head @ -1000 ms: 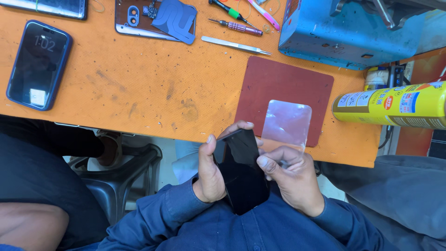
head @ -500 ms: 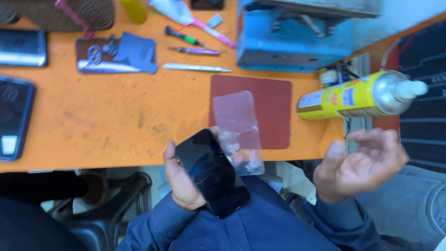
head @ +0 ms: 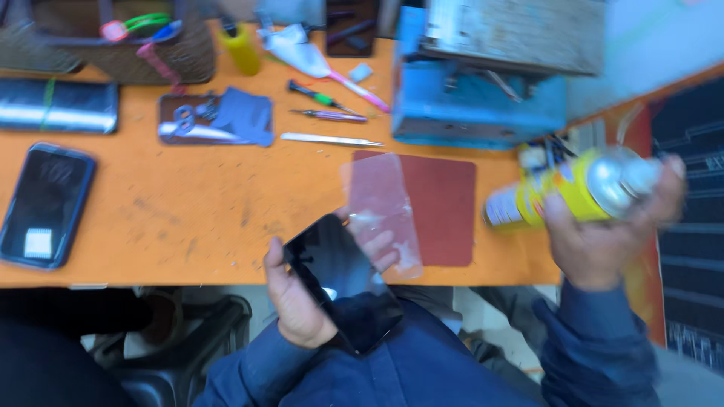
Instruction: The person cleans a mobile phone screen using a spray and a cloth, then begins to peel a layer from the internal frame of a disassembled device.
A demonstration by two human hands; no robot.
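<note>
My left hand (head: 298,301) holds a black phone (head: 339,279) with its dark screen up, just in front of the orange table's edge. A clear plastic film (head: 381,207) sticks up from the same hand's fingers, over the table. My right hand (head: 603,241) grips a yellow spray can (head: 562,188), lifted off the table at the right and blurred by motion.
A dark red mat (head: 445,203) lies on the orange table (head: 173,218). A blue machine (head: 483,98) stands behind it. Tweezers (head: 332,140), small screwdrivers (head: 317,98), an opened phone back (head: 211,120) and another black phone (head: 45,203) lie to the left.
My right hand left the phone, reached right and picked up the yellow spray can. The left hand kept the phone and film.
</note>
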